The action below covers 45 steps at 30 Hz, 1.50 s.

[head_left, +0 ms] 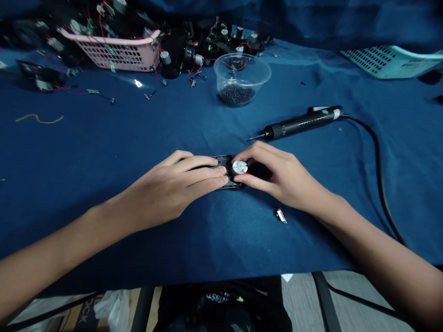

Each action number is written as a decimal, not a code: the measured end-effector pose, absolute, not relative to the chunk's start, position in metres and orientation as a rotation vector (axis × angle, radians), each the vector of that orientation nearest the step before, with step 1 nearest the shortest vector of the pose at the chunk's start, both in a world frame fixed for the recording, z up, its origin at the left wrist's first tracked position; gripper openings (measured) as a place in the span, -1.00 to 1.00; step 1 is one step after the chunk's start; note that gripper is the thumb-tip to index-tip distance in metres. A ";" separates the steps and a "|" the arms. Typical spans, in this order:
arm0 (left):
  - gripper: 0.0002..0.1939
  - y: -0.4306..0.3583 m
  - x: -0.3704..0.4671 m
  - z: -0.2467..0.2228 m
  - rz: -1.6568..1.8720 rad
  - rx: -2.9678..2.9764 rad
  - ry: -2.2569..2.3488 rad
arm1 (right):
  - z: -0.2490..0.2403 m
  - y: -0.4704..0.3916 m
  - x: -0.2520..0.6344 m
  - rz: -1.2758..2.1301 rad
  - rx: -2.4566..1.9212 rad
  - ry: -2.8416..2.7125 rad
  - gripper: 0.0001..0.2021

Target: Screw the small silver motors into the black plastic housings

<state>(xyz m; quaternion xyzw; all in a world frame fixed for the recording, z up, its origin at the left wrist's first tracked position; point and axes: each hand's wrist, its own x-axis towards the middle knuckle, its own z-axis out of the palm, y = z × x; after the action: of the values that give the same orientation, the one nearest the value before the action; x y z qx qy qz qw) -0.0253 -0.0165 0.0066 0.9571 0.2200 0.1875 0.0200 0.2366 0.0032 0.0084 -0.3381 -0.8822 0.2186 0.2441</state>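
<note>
On the blue cloth lies a dark plastic housing (224,160), partly covered by my fingers. My left hand (183,180) rests across its left part, fingers pressed together on top and holding it. At the housing's right end stands a small round motor (240,167) with a white face and a red wire. Thumb and index finger of my right hand (273,170) pinch this motor from both sides. Just below the right hand a small white connector piece (281,215) lies on the cloth.
Beyond the hands lies a black electric screwdriver (304,123), its cable running down the right. A clear plastic bowl (242,76) holds many small dark screws. Farther back are a pink basket (114,53) with wired parts and a teal basket (398,62). A yellow wire (39,120) lies left.
</note>
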 end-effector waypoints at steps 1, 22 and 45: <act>-0.64 -0.017 -0.025 0.007 0.584 2.967 0.683 | 0.009 0.003 0.238 0.609 -0.924 -2.410 -0.76; -0.62 -0.017 -0.025 0.007 0.554 2.961 0.681 | 0.002 -0.003 0.237 0.705 -1.015 -2.459 -0.37; -0.62 -0.018 -0.026 0.010 0.532 2.929 0.673 | 0.010 0.006 0.248 0.912 -0.988 -2.348 -0.65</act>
<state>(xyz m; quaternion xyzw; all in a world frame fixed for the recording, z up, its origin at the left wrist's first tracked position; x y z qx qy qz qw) -0.0257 -0.0175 0.0096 0.9588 0.2202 0.1741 0.0447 0.2482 0.0064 0.0096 -0.3566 -0.8472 0.3292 0.2162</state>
